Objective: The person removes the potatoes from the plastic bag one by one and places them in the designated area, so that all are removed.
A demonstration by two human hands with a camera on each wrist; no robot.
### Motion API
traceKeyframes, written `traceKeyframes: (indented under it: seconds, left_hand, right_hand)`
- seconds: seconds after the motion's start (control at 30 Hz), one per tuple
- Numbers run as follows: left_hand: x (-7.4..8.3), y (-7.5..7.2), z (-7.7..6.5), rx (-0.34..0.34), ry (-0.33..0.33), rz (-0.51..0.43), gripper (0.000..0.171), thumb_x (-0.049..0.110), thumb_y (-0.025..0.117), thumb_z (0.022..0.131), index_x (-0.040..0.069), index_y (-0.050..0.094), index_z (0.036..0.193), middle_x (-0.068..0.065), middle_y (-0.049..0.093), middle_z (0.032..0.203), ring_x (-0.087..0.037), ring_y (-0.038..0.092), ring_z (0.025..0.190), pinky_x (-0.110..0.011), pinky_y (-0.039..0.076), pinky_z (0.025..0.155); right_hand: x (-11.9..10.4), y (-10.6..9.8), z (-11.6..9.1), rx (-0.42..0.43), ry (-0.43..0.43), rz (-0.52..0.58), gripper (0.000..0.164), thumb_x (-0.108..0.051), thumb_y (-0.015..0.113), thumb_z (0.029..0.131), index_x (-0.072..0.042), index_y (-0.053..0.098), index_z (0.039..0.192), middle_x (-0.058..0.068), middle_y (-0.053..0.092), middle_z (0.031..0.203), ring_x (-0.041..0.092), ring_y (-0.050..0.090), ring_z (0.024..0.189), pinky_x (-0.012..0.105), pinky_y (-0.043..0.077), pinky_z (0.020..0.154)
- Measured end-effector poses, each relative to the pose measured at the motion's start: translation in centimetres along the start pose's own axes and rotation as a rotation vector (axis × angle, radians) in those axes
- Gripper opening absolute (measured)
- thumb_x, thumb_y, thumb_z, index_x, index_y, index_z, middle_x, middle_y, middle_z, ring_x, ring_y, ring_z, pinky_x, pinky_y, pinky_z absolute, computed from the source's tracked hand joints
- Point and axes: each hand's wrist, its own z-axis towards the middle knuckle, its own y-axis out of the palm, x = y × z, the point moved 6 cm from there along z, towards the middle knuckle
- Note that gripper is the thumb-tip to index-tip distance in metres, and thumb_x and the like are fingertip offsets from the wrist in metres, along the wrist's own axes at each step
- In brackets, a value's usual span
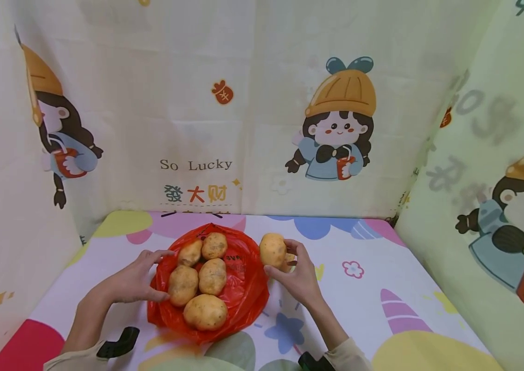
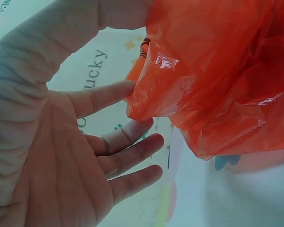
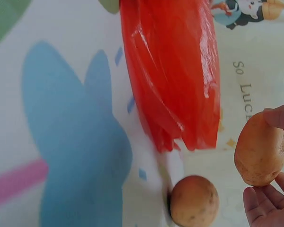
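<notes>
Right grip (image 1: 301, 278): pinching potato (image 1: 272, 250), right of bag (image 1: 245, 301)
Left grip (image 1: 133, 281): spread wide, bag's left
Potato's long axis: near-upright
Bagged potatoes (image 1: 205, 312): head view only

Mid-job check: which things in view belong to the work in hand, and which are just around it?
Part of the job:
- red plastic bag
- five potatoes in the bag
- potato in the right hand
- loose potato on the table
- left hand, at the bag's rim

Just around it:
- patterned tabletop
- printed backdrop

A patterned tabletop (image 1: 350, 299) bears a red plastic bag (image 1: 240, 291) and 1 loose potato (image 3: 194, 202).
</notes>
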Motion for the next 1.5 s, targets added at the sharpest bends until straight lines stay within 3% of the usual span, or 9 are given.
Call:
traceKeyframes:
  seconds: [0.2,0.47,0.73,1.03,1.17,1.33,1.5]
  left_hand:
    - [0.0,0.1,0.1,-0.007,0.008,-0.002,0.094,0.033,0.091,0.07,0.01,0.043,0.147,-0.024,0.045,0.132,-0.04,0.053,0.117,-0.06,0.056,0.089]
    - [-0.1,0.2,0.1,-0.006,-0.012,-0.014,0.094,0.031,0.091,0.07,0.01,0.043,0.148,-0.025,0.044,0.134,-0.04,0.052,0.117,-0.061,0.056,0.089]
    - [-0.2,0.3,0.2,-0.012,-0.015,-0.035,0.093,0.031,0.091,0.07,0.01,0.044,0.148,-0.024,0.045,0.132,-0.041,0.05,0.12,-0.059,0.056,0.09]
    - [-0.1,0.5,0.4,-0.025,-0.033,-0.062,0.096,0.029,0.091,0.07,0.009,0.041,0.149,-0.023,0.044,0.13,-0.041,0.051,0.119,-0.05,0.06,0.085]
    - [-0.1,0.7,0.5,-0.03,-0.008,-0.058,0.094,0.027,0.09,0.071,0.007,0.041,0.149,-0.025,0.043,0.131,-0.043,0.051,0.118,-0.052,0.06,0.085]
    - [-0.4,0.9,0.6,-0.051,-0.028,-0.07,0.097,0.024,0.089,0.072,0.008,0.036,0.152,-0.026,0.042,0.134,-0.042,0.051,0.118,-0.055,0.058,0.087]
    - [-0.5,1.0,0.6,-0.058,-0.043,-0.075,0.1,0.023,0.088,0.072,0.009,0.033,0.154,-0.024,0.042,0.133,-0.041,0.051,0.118,-0.055,0.058,0.088]
  right_hand:
    - [0.6,-1.5,0.1,0.024,-0.001,-0.016,0.077,-0.025,0.09,0.077,-0.008,0.049,0.14,0.007,0.058,0.136,0.026,0.056,0.122,0.053,0.052,0.095]
    - [1.9,-3.0,0.4,0.037,0.029,-0.054,0.08,-0.028,0.09,0.078,-0.007,0.046,0.142,0.009,0.057,0.137,0.027,0.054,0.124,0.054,0.05,0.097]
    - [2.9,-4.4,0.7,0.065,0.048,-0.06,0.079,-0.021,0.09,0.078,-0.002,0.046,0.141,0.012,0.057,0.138,0.027,0.055,0.125,0.045,0.05,0.095]
    - [4.1,-5.8,0.8,0.088,0.092,-0.055,0.08,-0.02,0.091,0.078,-0.002,0.046,0.142,0.014,0.055,0.14,0.028,0.053,0.126,0.047,0.049,0.097]
    - [4.4,-6.2,0.8,0.094,0.102,-0.062,0.081,-0.02,0.091,0.078,-0.002,0.045,0.142,0.014,0.055,0.139,0.028,0.053,0.126,0.044,0.049,0.097]
    - [4.7,-6.5,0.9,0.098,0.11,-0.06,0.081,-0.017,0.091,0.077,-0.002,0.045,0.142,0.014,0.055,0.14,0.027,0.054,0.126,0.041,0.049,0.096]
    - [5.2,-7.0,1.1,0.105,0.11,-0.065,0.08,-0.015,0.09,0.078,-0.001,0.045,0.142,0.015,0.055,0.141,0.028,0.054,0.127,0.046,0.05,0.097]
